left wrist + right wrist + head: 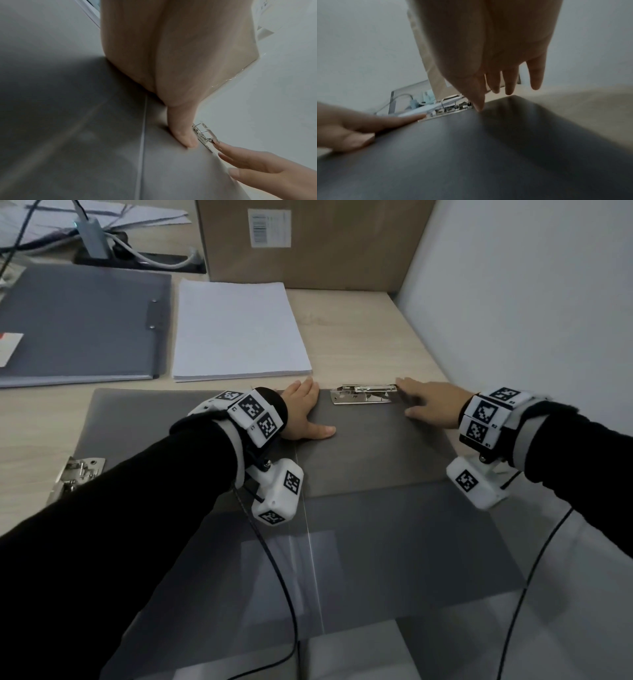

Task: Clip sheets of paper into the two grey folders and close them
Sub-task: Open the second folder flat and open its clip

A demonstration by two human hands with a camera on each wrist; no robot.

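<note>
Plainly little is done: the left hand (303, 412) lies flat, fingers straight, on the open folder (359, 453), the right hand (430, 405) reaches with loose fingers to the clip (363, 395) between them, and the paper (236, 333) waits beyond, unclipped.

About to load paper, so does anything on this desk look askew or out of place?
The open grey folder hangs over the desk's near edge, its transparent cover unsupported. Its metal clip holds no paper; the paper stack sits squarely behind. Nothing looks spilled or damaged.
</note>
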